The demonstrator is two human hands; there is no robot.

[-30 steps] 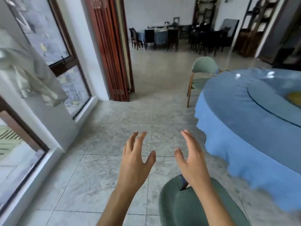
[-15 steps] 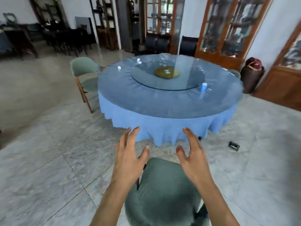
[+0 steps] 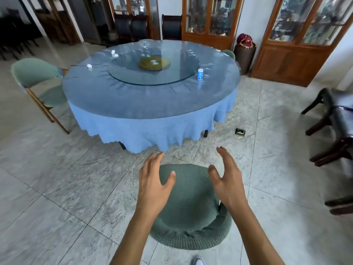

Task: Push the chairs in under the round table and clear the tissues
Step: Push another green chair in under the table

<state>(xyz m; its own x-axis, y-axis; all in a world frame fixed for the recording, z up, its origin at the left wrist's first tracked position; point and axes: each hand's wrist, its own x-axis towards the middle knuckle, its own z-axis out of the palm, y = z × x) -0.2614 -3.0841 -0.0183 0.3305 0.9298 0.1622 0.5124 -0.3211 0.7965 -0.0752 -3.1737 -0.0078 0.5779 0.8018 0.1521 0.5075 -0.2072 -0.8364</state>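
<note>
A round table (image 3: 149,119) with a blue cloth and a glass top stands ahead. Two crumpled white tissues (image 3: 114,53) (image 3: 89,66) lie on its far left part. Right below me is a green chair (image 3: 189,205), standing clear of the table on the tiled floor. My left hand (image 3: 155,185) hovers open over the left of its backrest, and my right hand (image 3: 225,178) is open over the right; neither grips it. A second green chair (image 3: 36,73) stands pulled out at the table's left. The top of a third (image 3: 229,53) peeks over the far right rim.
A glass turntable (image 3: 152,71) holds a yellow dish; a small blue-and-white container (image 3: 200,74) stands beside it. A small dark object (image 3: 240,132) lies on the floor at the table's right. Dark wooden chairs (image 3: 336,119) stand at right, cabinets (image 3: 210,20) behind.
My view has swung right from the window and doorway to face the round table. Both hands stay open and have come lower over the green chair's backrest.
</note>
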